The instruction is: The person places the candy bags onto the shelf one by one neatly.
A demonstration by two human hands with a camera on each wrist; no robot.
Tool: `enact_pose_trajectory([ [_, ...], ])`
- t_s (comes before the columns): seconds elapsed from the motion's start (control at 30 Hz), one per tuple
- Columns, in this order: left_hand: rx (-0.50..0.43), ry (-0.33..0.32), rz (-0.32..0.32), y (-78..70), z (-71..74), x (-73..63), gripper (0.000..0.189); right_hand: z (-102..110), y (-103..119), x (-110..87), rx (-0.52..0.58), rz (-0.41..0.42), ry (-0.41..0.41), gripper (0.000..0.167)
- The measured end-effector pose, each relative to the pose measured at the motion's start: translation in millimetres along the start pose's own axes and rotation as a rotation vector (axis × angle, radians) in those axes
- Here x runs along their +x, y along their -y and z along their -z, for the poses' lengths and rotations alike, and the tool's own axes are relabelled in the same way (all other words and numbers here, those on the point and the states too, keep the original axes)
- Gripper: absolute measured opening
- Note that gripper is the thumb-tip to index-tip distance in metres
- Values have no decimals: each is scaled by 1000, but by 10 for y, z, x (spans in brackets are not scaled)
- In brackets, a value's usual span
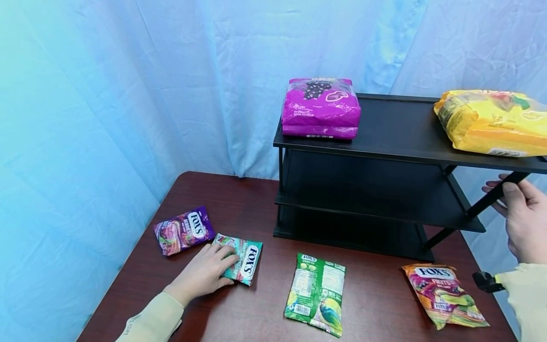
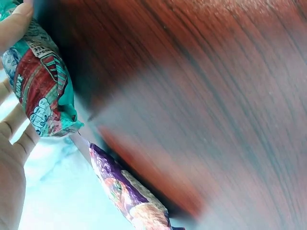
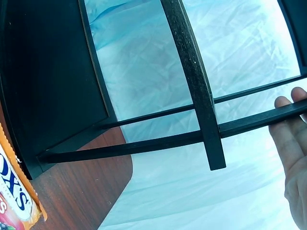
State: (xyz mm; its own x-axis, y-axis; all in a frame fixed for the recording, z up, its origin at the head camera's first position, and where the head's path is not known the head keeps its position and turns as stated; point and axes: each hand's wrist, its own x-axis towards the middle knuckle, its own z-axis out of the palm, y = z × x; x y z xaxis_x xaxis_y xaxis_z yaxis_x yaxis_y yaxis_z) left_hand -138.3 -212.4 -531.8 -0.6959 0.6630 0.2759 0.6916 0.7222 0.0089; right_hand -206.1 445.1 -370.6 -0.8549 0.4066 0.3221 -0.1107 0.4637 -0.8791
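My left hand (image 1: 210,268) grips a teal Fox's candy bag (image 1: 249,262) lying on the table. In the left wrist view the thumb lies on one side of this bag (image 2: 41,88) and the fingers on the other. At the far right, my right hand (image 1: 527,213) holds a slanting front post (image 1: 495,195) of the black three-tier shelf (image 1: 397,126), thumb in front and fingers behind. The right wrist view shows fingertips (image 3: 284,127) against that post. A purple Fox's berries bag (image 1: 184,230) lies just left of the teal one.
A magenta bag (image 1: 320,111) and a yellow bag (image 1: 497,124) sit on the shelf's top tier. In front of the shelf, a green Fox's bag (image 1: 317,294) and an orange Fox's fruits bag (image 1: 444,295) lie on the dark wooden table (image 1: 256,316). Blue curtains (image 1: 128,95) hang behind.
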Motion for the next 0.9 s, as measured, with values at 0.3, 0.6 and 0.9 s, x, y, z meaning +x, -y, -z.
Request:
enact_pose_trajectory([
  [0.3, 26, 36, 26, -97, -14, 43, 56, -1, -10, -1, 6, 14, -5, 40],
  [0.6, -29, 33, 82, -60, 16, 93, 40, -4, 8, -10, 12, -4, -1, 41],
  [0.9, -87, 91, 291, 85, 55, 121, 49, -5, 6, -10, 10, 2, -2, 41],
])
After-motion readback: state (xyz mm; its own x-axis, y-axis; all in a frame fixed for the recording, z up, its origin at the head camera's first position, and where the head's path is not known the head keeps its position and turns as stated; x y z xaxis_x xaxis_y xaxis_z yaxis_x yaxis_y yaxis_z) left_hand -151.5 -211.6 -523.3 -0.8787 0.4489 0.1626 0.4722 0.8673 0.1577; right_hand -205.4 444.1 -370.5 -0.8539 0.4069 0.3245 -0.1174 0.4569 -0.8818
